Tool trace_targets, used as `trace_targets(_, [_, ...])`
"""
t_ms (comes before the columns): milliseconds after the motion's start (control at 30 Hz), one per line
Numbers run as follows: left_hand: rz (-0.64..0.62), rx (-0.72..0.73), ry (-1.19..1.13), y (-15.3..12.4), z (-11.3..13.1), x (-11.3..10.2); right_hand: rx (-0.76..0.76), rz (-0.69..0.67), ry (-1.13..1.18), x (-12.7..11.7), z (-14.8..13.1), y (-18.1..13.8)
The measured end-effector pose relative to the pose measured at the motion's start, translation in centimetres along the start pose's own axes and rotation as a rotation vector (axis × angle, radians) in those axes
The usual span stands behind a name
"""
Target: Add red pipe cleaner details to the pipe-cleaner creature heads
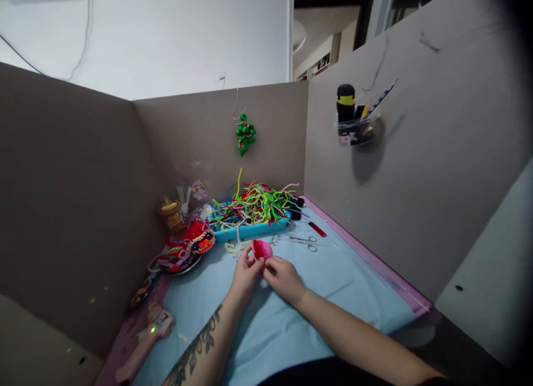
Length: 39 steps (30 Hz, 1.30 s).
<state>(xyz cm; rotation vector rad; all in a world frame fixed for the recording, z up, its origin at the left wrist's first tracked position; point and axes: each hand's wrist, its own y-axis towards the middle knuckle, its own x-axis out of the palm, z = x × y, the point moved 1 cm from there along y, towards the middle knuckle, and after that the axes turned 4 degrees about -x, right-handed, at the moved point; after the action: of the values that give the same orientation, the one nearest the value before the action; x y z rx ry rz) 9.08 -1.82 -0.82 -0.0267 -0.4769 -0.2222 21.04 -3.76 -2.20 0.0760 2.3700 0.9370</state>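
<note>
Between my hands, above the blue cloth, is a small fuzzy pink and red piece [263,249] that looks made of pipe cleaners. My left hand [248,266] grips its left side, thumb in front and fingers behind. My right hand [281,275] pinches at its lower right edge, with the fingertips partly hidden. Beyond them sits a blue tray [254,230] heaped with loose pipe cleaners [260,202] in green, red, yellow and pink. A pair of scissors [308,241] lies on the cloth to the right of the tray.
A plate of colourful fuzzy pieces [187,250] stands at left, near a brown-lidded jar [171,215]. A pink glue gun [152,336] lies at front left. Grey panels [395,153] enclose the table. A clear holder [353,131] and a green ornament [245,135] hang from them.
</note>
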Motion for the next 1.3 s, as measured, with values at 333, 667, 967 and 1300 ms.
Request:
trace_targets(333, [-0.37,-0.126,0.338,-1.1,1.8,-0.2,-0.012,0.225,0.188,-2.4,2.1,1.0])
trace_targets(667, [-0.274,0.007,0.531,0.3,2.9,-3.0,0.298,-0.143,0.467,-1.1,2.9,1.4])
trace_targets(967, [-0.187,0.047,0.522,0.8,2.0,-3.3,0.576,-0.199,0.809,-1.1,3.3,1.2])
trace_targets(1300, [-0.197,0.126,0.627,0.4,1.7,-2.7,0.589,-0.194,0.795,-0.8,3.1,1.2])
